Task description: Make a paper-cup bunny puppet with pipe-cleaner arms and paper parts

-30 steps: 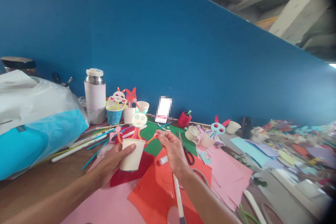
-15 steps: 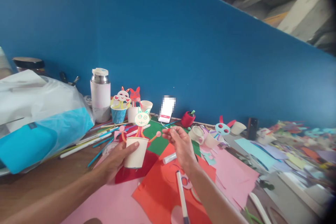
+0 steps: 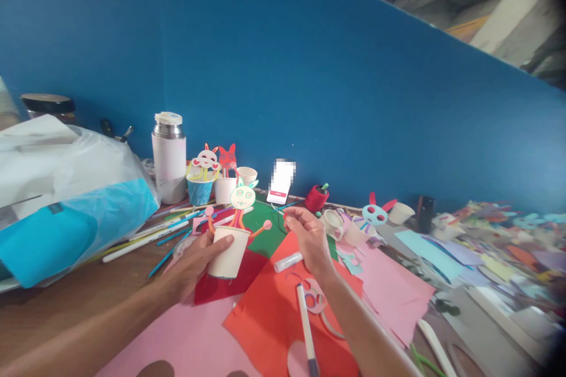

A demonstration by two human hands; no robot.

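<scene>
My left hand is wrapped round a cream paper cup, its thumb on the front. A pale bunny face stands above the cup on orange and red stems, with curved orange arms ending in pink discs. To the right of the cup, my right hand is raised over the paper, thumb and fingertips pinched together; whatever lies between them is too small to make out. Below it are a white tube and a white marker on an orange-red sheet.
A phone leans on the blue wall. Behind the cup stand a flask and a blue cup with a figure. A plastic bag fills the left. Cups, a light-blue figure and paper scraps lie right.
The bunny face has tilted slightly to the right above the cup. My right hand has shifted a little right, and the red bit seen at its fingertips earlier no longer shows.
</scene>
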